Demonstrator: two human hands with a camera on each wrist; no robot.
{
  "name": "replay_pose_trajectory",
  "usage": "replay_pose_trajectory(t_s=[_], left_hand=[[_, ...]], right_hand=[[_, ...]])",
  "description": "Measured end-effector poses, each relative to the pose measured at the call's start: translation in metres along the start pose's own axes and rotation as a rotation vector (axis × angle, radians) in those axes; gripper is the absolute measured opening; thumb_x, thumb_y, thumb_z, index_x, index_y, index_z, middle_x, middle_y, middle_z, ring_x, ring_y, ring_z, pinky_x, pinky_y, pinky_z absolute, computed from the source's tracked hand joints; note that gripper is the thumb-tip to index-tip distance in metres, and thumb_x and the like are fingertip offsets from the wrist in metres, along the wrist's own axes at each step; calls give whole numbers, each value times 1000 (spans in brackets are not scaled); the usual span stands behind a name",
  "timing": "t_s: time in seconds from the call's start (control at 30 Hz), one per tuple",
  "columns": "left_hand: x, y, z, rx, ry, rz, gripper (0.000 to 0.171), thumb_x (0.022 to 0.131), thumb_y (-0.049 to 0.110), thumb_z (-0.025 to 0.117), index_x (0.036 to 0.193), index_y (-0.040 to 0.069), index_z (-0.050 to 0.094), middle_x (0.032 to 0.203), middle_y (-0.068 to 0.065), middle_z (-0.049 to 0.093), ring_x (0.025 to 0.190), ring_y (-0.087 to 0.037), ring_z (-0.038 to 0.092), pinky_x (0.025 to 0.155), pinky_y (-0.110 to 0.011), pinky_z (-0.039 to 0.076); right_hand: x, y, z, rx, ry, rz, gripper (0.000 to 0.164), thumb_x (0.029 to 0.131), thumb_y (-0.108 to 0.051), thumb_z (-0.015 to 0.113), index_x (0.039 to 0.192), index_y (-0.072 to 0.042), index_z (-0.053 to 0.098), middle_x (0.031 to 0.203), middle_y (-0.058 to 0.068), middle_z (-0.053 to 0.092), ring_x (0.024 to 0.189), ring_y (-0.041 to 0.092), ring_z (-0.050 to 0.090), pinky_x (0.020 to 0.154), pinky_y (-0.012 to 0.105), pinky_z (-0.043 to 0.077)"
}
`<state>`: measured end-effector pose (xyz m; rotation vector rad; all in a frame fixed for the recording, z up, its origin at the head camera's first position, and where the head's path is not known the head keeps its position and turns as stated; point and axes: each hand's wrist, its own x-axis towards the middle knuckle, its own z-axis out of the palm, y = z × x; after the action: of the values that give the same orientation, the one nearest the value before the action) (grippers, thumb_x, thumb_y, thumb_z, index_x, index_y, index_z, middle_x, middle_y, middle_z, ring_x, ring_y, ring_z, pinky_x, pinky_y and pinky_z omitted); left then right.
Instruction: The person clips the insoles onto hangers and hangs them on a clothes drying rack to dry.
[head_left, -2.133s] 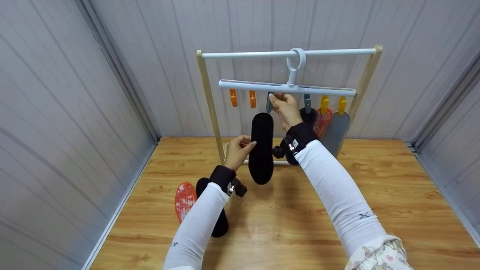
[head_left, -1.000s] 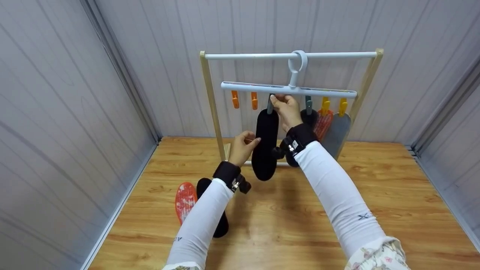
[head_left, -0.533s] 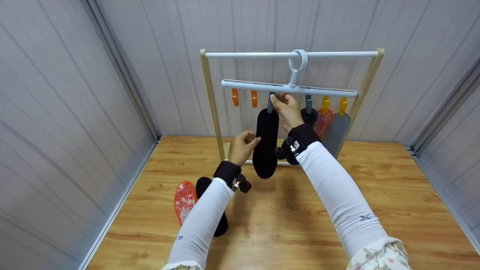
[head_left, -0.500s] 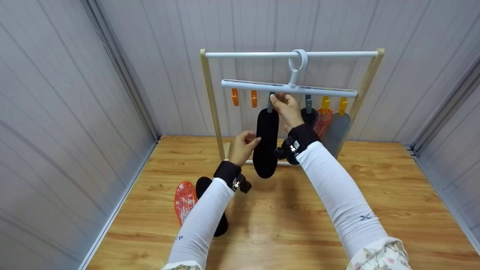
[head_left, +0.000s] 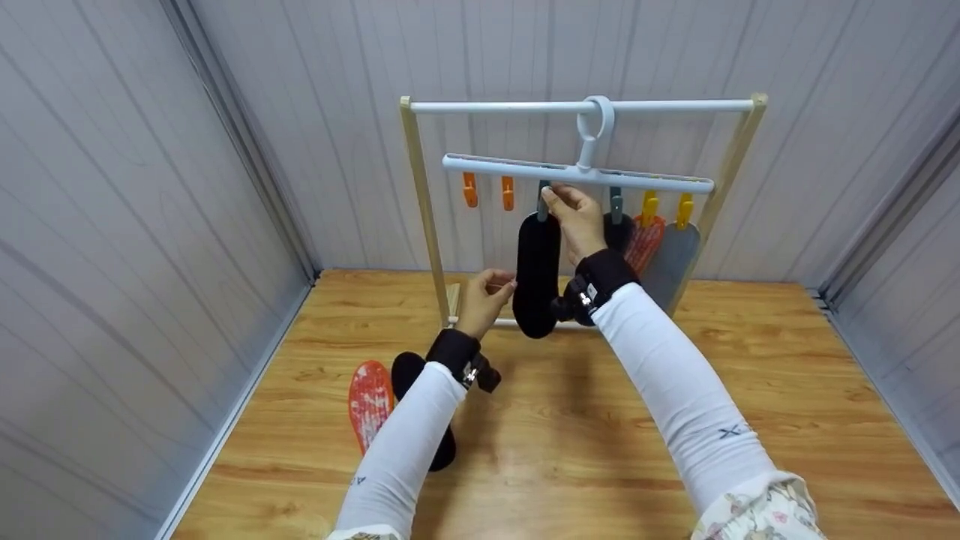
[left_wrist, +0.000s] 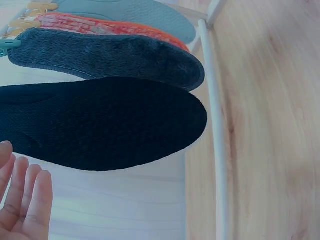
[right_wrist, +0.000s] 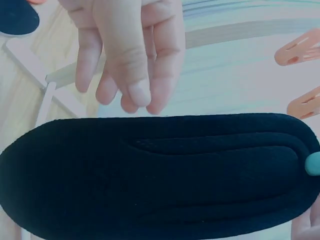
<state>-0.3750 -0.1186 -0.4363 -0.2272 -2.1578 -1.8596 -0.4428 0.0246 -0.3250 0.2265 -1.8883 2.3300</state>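
A black insole (head_left: 536, 277) hangs toe-up from a grey-green clip (head_left: 542, 207) on the white hanger (head_left: 517, 166). My right hand (head_left: 579, 216) pinches that clip, thumb on its front; the fingers behind are partly hidden. Beside the insole's left edge is my left hand (head_left: 484, 300), its fingers loosely bent and its thumb near the edge. In the right wrist view the left fingertips sit just off the black insole (right_wrist: 165, 170), holding nothing. The left wrist view has the left hand (left_wrist: 25, 195) with fingers extended below the insole (left_wrist: 110, 125).
To the right hang a dark plush insole (left_wrist: 115, 55), a red one (head_left: 643, 244) and a grey one (head_left: 675, 259). Two orange clips (head_left: 470, 191) dangle at left. A red insole (head_left: 370, 401) and a black one (head_left: 442, 454) lie on the wooden table (head_left: 570, 465). A wood-and-white rack (head_left: 424, 202) bears the hanger.
The black insole, earlier pinched by the left hand below the clip, now hangs from it, slightly higher and to the right. The left hand has let go and drawn slightly away.
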Motion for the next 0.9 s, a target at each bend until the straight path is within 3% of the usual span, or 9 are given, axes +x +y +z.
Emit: replay_pose_trajectory(t_s=[0.17,0.23,0.47,0.73,0.9], left_hand=[[-12,-3,-1,-57,-15,-84,20,92,5,59,106,-8,62,97,-16,64,77,-14,56,68,-24,51],[-14,-15,0,-70,-7,-103,20,92,8,60,106,-6,63,95,-13,64,77,-13,57,70,-27,53],[-36,-30,-8,-94,-4,-166,23,92,8,59,107,-10,61,98,-19,64,79,-16,59,75,-33,54],[-50,-43,-17,-119,-17,-100,18,90,15,63,96,-2,66,80,-5,62,73,-11,58,68,-27,54],[-52,-41,-18,-96,-4,-168,20,91,12,61,100,-6,65,88,-19,63,74,-11,58,70,-28,54]], right_hand=[[1,2,1,-7,48,-59,35,89,-12,66,117,7,59,96,1,61,90,10,55,81,21,46],[3,3,2,12,59,-62,34,88,-10,66,116,9,58,93,-1,61,89,10,56,80,21,45],[3,5,4,17,57,-61,34,88,-11,67,115,8,59,89,-3,62,87,9,56,79,21,45],[2,8,2,57,72,-76,26,88,-10,66,109,4,61,88,-3,62,87,10,55,78,21,44],[0,9,4,67,61,-101,11,88,-11,67,91,-4,59,81,-2,60,81,11,54,76,23,43]])
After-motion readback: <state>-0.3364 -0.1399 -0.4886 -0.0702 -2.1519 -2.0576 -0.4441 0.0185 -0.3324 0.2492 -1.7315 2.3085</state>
